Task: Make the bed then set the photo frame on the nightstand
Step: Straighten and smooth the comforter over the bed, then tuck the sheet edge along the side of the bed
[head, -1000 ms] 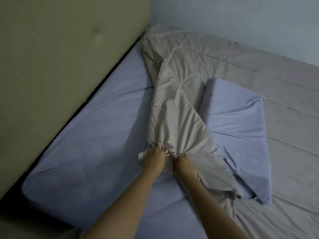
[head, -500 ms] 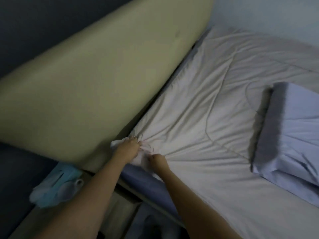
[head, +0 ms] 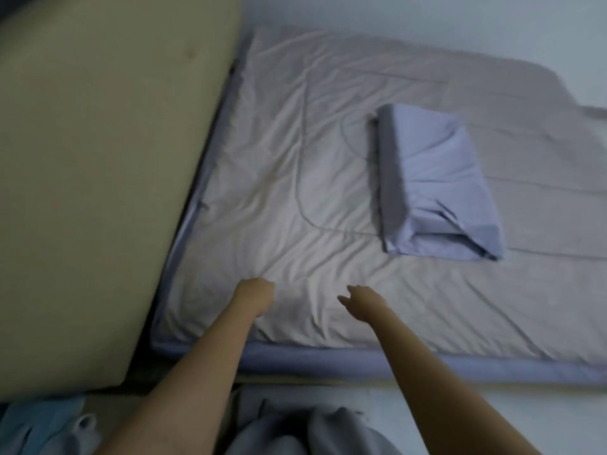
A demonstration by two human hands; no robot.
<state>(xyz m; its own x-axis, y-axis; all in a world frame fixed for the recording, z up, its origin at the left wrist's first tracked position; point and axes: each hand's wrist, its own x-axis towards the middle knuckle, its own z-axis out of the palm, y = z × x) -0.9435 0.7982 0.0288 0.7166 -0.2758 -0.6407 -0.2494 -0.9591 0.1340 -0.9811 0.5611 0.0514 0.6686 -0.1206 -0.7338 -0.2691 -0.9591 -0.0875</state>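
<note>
A beige blanket point(head: 328, 192) lies spread and wrinkled over the bed, with the blue sheet point(head: 361, 359) showing along the near edge. A folded blue pillowcase or pillow point(head: 437, 182) rests on top of the blanket at the right. My left hand point(head: 256, 295) hovers at the blanket's near left part with its fingers bent downward, and I see nothing in its grip. My right hand point(head: 361, 302) is beside it, thumb out and fingers loose, just above the blanket. No photo frame or nightstand is in view.
A padded olive headboard point(head: 98, 175) runs along the left side of the bed. A pale wall point(head: 427, 21) borders the far side. Light blue cloth point(head: 42, 425) and grey fabric point(head: 312, 431) lie at the bottom by the bed's edge.
Both hands pulled the bunched blanket corner toward the headboard and the near edge, then let it go. The blanket now lies spread flat, and the hands have moved apart.
</note>
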